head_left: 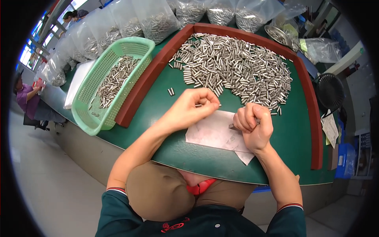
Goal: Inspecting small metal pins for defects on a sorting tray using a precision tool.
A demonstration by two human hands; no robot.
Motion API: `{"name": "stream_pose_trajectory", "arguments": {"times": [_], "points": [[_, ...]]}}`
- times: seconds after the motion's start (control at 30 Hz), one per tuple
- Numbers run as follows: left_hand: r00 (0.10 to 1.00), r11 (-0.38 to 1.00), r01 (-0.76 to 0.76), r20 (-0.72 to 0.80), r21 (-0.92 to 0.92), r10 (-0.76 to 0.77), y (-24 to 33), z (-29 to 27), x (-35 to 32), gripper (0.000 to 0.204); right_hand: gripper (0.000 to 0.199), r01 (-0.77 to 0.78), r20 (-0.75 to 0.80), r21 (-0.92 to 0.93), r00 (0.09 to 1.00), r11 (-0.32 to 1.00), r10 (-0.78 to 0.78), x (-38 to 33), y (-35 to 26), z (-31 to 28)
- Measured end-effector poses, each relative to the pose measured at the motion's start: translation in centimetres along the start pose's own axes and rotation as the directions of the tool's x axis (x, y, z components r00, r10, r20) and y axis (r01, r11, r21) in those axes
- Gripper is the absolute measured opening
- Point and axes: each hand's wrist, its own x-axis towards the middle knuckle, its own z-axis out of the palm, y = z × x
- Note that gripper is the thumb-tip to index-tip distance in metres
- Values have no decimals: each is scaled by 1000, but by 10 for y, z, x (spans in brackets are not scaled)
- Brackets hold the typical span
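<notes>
My left hand (192, 107) hovers over the green table (158, 102) with its fingers pinched on a small metal pin (198, 105). My right hand (254, 124) is curled into a fist on a white paper sheet (213, 132), gripping a small dark tool whose tip (231, 126) pokes out to the left. Just beyond both hands lies a large heap of short silver metal pins (233, 67). Two loose pins (171, 91) lie apart to the left of the heap.
A red-brown raised border (138, 93) frames the table. A green plastic basket (112, 81) with several pins stands left of it. Clear bags of pins (158, 19) line the back. A black fan (329, 91) sits right; another person (27, 100) sits far left.
</notes>
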Motion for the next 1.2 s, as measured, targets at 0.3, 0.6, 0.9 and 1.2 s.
{"name": "stream_pose_trajectory", "arguments": {"times": [0.3,0.6,0.9,1.2], "points": [[985,780,-157,36,606,171,-7,28,-5,9,36,143,-34,129,990,981,-140,-3,-7,-3],[990,764,-118,10,634,144,-6,30,-6,9,36,113,-26,109,993,988,-111,0,9,-1],[991,767,-92,-20,635,136,-9,30,-6,9,37,129,-36,109,991,986,-126,3,14,0],[987,765,-110,-20,634,158,-11,30,-6,9,36,138,-71,103,989,985,-131,3,13,4]]}}
